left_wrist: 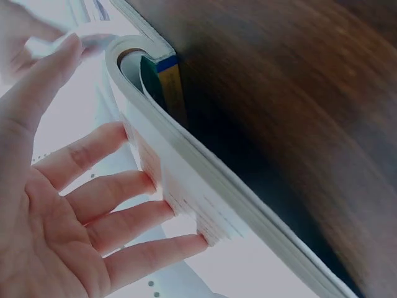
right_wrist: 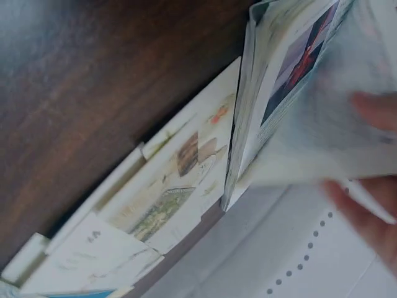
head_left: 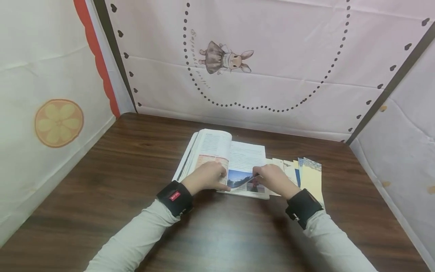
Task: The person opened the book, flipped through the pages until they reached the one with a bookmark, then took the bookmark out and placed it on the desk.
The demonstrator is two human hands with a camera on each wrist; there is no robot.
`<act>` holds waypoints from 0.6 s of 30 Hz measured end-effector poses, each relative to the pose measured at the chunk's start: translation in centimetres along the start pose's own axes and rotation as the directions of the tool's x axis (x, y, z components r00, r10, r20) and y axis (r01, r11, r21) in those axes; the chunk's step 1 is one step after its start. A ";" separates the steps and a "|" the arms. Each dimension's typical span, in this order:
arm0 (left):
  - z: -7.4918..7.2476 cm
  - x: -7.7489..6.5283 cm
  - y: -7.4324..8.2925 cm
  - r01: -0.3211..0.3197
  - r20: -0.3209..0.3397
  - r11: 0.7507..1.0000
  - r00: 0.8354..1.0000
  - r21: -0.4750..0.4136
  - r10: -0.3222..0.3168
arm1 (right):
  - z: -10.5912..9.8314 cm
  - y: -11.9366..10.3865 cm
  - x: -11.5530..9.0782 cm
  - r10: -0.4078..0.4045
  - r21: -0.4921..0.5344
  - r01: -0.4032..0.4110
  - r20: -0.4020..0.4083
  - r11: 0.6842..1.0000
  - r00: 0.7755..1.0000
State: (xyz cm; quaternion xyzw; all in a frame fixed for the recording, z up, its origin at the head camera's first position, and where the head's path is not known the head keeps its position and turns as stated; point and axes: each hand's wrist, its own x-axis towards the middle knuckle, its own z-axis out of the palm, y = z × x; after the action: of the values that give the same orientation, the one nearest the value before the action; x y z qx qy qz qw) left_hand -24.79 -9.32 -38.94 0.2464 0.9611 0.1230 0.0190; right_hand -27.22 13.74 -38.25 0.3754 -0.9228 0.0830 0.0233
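Observation:
A thick open book point(head_left: 247, 155) lies on the table, its left pages bulging upward near the spine. My left hand point(head_left: 210, 175) rests on the left-hand page, four extended fingertips point(left_wrist: 144, 182) pressing its print and the thumb reaching across the spine. On the book's right side, my right hand point(head_left: 273, 179) pinches the outer part of a lifted page point(right_wrist: 298, 152) between thumb and fingers. That page curves up, partly covering a photo on the page beneath. Beside the right hand and forearm, several printed paper cards point(head_left: 312, 175) lie fanned out, partly under the right wrist.
The brown wood-grain table point(head_left: 136, 151) extends around the book. A pale fabric wall with a rabbit print point(head_left: 221, 58) rises behind it. Other fabric panels stand at the left, with an orange-slice print point(head_left: 59, 123), and at the right.

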 end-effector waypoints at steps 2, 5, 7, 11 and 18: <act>0.2 0.3 0.3 -0.006 -0.002 1.000 1.000 0.025 0.006 | -0.3 0.0 -0.1 -0.024 0.008 0.025 -0.106 1.000 0.994; 0.4 0.5 0.7 -0.007 -0.008 0.998 1.000 0.069 0.007 | -0.8 -0.2 0.0 -0.094 -0.017 0.092 -0.236 0.996 0.967; 0.7 0.6 1.0 -0.011 -0.030 0.994 0.999 0.110 0.014 | -1.1 -0.6 0.1 -0.159 -0.055 0.149 -0.304 0.987 0.939; 1.3 0.8 1.4 -0.028 -0.098 0.975 0.994 0.220 0.051 | -1.3 -1.5 0.5 -0.292 -0.151 0.252 -0.416 0.956 0.861; 1.7 0.8 2.4 -0.006 -0.188 0.933 0.979 0.360 0.079 | -1.3 -2.7 1.2 -0.292 -0.155 0.248 -0.552 0.956 0.781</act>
State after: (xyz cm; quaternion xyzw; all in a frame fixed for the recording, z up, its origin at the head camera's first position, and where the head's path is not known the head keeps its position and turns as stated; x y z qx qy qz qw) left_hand -24.21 -6.55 -40.02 0.2530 0.9589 -0.0292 -0.1252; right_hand -26.25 11.19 -36.50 0.4604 -0.8127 0.1530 0.3228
